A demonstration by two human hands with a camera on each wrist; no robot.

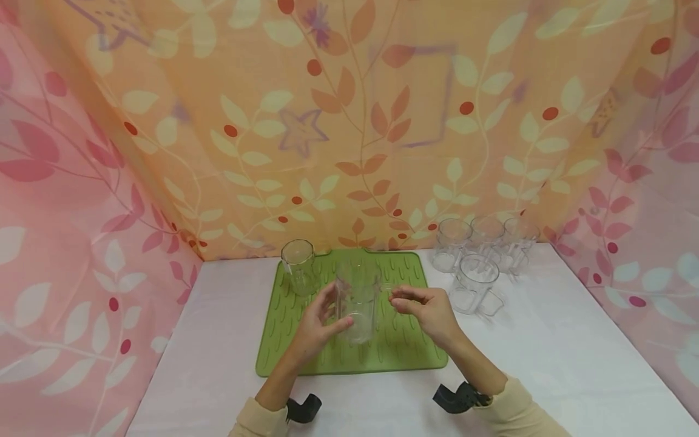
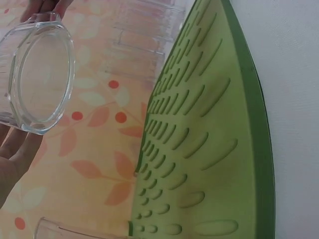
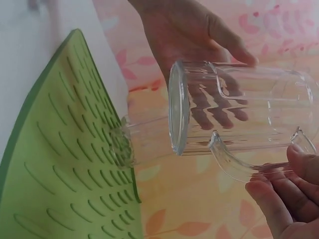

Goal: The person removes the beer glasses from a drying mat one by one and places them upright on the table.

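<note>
A clear glass mug (image 1: 357,306) is held upright above the green drying mat (image 1: 306,358), its thick base (image 2: 45,74) apart from the mat. My left hand (image 1: 317,325) grips the mug's body from the left, with the thumb in front and the fingers behind, seen through the glass in the right wrist view. On the other side, my right hand (image 1: 431,312) pinches the mug's handle (image 3: 232,167) between thumb and fingers. Another clear glass (image 1: 299,270) stands on the mat's back left corner, beyond my left hand.
Several clear mugs stand to the right of the mat, the nearest mug (image 1: 475,285) with its handle turned toward the front right. A white cloth (image 1: 568,364) covers the table. Patterned curtains (image 1: 360,121) hang at the back and both sides.
</note>
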